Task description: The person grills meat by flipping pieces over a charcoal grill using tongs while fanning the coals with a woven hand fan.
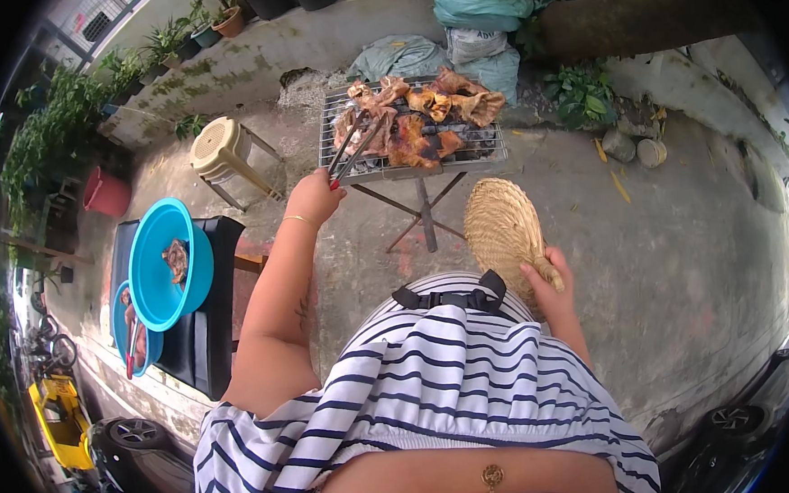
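My left hand (pixel 317 197) grips metal tongs (pixel 351 147) with red on the handle. Their tips reach a pale piece of meat (pixel 367 131) at the left of the wire grill grate (pixel 325 132). Several more pieces lie on the grate, among them a browned, partly charred piece (pixel 412 144) at the front and paler ones behind. Dark coals show beneath the wires at the right. The grill stands on crossed metal legs. My right hand (pixel 549 281) holds a woven straw fan (pixel 501 223) by its handle, low in front of the grill's right side.
At left, a blue basin (pixel 200 279) holding a piece of meat stands on a black-covered table (pixel 204 353), partly over another blue basin (pixel 151 360) with meat and red-handled tongs. A plastic stool (pixel 219 145) and red bucket (pixel 106 191) stand beyond. Filled bags (pixel 488 3) sit behind the grill.
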Action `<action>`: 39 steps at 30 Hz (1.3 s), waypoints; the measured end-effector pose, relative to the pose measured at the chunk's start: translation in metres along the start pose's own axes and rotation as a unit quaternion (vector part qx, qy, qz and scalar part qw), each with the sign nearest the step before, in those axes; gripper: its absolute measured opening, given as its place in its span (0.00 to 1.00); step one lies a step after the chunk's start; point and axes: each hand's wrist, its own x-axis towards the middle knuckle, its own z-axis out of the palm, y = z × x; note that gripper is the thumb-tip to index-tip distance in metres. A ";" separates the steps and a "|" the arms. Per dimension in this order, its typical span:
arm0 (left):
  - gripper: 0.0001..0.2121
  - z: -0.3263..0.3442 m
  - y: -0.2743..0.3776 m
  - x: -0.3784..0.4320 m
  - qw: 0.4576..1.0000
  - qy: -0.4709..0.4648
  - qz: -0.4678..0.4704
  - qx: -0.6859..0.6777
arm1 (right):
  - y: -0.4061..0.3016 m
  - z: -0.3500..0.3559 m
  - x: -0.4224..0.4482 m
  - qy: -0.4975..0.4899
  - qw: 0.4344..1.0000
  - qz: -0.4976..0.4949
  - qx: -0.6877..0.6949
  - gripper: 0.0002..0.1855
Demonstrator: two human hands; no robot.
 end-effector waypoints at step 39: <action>0.30 0.101 0.031 -0.080 0.999 -0.002 0.025 0.041 | 0.030 0.002 0.045 0.105 0.994 -0.034 -0.016 0.23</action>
